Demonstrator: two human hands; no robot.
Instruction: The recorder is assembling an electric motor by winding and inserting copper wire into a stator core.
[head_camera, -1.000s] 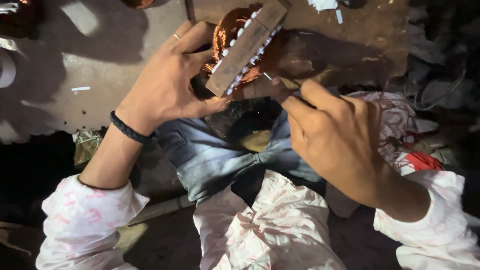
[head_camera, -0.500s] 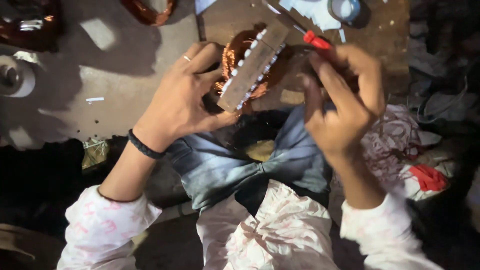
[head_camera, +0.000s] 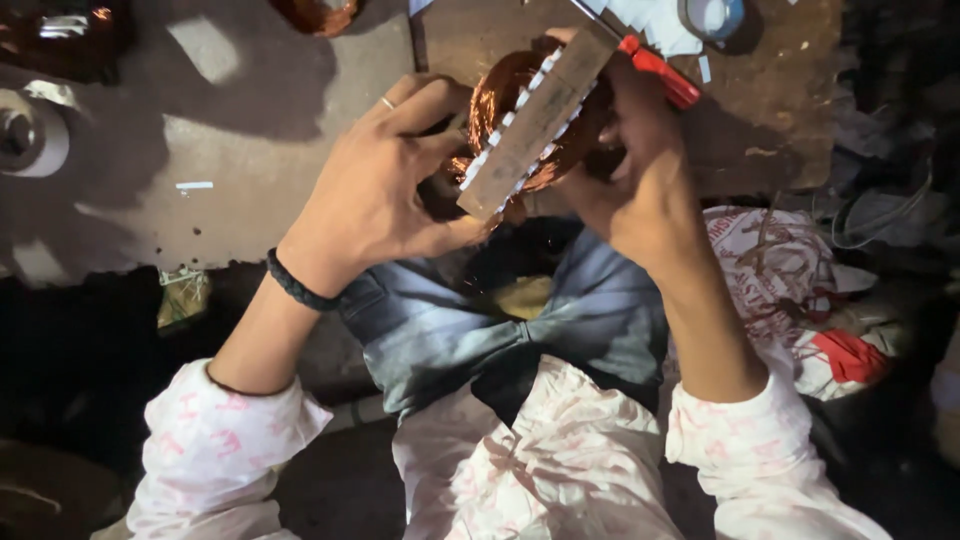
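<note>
Both hands grip a copper coil (head_camera: 500, 100) with its grey slotted block (head_camera: 530, 125), held above the lap. Left hand (head_camera: 375, 195) clasps it from the side; right hand (head_camera: 635, 170), lower a second ago, has risen and now also pinches a red-handled tool (head_camera: 660, 72), probably a screwdriver. A tape roll (head_camera: 30, 135) lies well apart; rags (head_camera: 800, 290) crowd the right.

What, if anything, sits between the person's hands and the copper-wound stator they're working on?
Nothing visible. The left hand grips the copper-wound stator directly from its left side, and the right hand is pressed against its right side while holding a red-handled tool. Only that tool lies between right palm and winding.
</note>
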